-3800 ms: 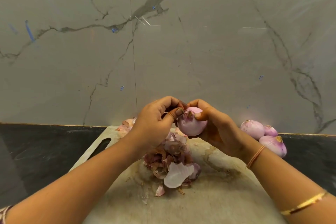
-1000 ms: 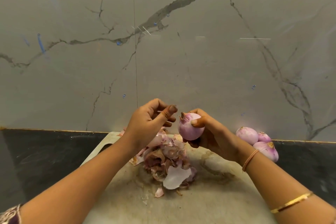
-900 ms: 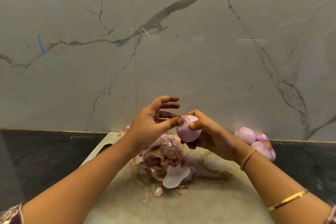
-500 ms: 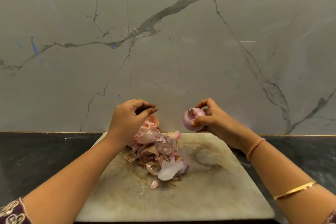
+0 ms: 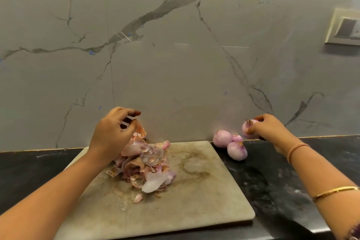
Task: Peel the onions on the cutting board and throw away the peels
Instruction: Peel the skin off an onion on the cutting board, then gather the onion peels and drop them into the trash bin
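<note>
My right hand (image 5: 269, 126) grips a peeled pink onion (image 5: 247, 129) just above the dark counter, to the right of three peeled onions (image 5: 229, 144) that lie off the board's far right corner. A heap of pink and brown onion peels (image 5: 145, 163) lies on the left middle of the stained cutting board (image 5: 196, 197). My left hand (image 5: 114, 132) hovers over the far side of the heap with its fingers curled; whether it pinches a bit of peel I cannot tell.
The black stone counter (image 5: 272, 181) runs left and right of the board. A grey marble wall (image 5: 175, 64) rises straight behind it. A wall switch plate (image 5: 344, 27) sits at the upper right.
My right hand has carried the peeled onion away from my left hand, rightward past the board to beside the three peeled onions. My left hand has moved left over the peel heap.
</note>
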### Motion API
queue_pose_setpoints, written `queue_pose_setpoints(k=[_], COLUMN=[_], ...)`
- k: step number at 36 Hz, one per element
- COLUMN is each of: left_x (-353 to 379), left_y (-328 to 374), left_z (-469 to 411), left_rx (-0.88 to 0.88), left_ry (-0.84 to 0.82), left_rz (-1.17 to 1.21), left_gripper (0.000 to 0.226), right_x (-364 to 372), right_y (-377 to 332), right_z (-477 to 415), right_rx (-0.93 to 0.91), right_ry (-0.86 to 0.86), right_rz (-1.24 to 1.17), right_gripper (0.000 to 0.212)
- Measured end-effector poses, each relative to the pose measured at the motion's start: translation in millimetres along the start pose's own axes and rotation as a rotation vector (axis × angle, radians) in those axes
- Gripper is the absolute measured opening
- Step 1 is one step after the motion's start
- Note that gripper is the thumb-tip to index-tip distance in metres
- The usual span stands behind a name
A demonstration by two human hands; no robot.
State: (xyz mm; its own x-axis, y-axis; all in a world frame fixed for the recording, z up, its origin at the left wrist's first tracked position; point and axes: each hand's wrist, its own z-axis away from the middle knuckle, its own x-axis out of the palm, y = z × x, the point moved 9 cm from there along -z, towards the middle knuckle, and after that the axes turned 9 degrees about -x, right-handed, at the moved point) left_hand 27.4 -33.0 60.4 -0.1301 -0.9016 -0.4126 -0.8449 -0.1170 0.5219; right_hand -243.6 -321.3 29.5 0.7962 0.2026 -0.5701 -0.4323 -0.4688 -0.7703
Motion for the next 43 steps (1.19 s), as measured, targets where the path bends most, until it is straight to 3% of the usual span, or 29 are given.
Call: queue_pose_setpoints(k=[4, 7, 25, 31, 36, 43], left_x=[1, 3, 1, 0, -3, -7], left_y=[-3, -4, -14, -20, -22, -45], left_z=[0, 0, -3, -3, -4, -9], left_rx=[-0.001, -0.002, -0.096, -0.153, -0.174, -0.332], left_ry=[-0.001, -0.009, 0.01, 0.018, 0.036, 0.078], left_rz=[-0.026, -0.039, -0.007, 0.0, 0.007, 0.095], left_gripper=[0.022, 0.021, 0.028, 0.033, 0.031, 0.03], right_x=[1, 11, 33, 33, 27, 33], right_y=[24, 33, 34, 36, 31, 7], right_z=[4, 8, 13, 12, 12, 4], right_rx=[0.115, 0.149, 0.131, 0.137, 0.129, 0.024], right_ry=[-0.065, -0.159, -0.365, -0.361, -0.318, -0.307], right_rz=[0.121, 0.163, 0.108, 0.08, 0.069, 0.039], right_gripper=[0.014, 0.021, 0.026, 0.03, 0.047, 0.061])
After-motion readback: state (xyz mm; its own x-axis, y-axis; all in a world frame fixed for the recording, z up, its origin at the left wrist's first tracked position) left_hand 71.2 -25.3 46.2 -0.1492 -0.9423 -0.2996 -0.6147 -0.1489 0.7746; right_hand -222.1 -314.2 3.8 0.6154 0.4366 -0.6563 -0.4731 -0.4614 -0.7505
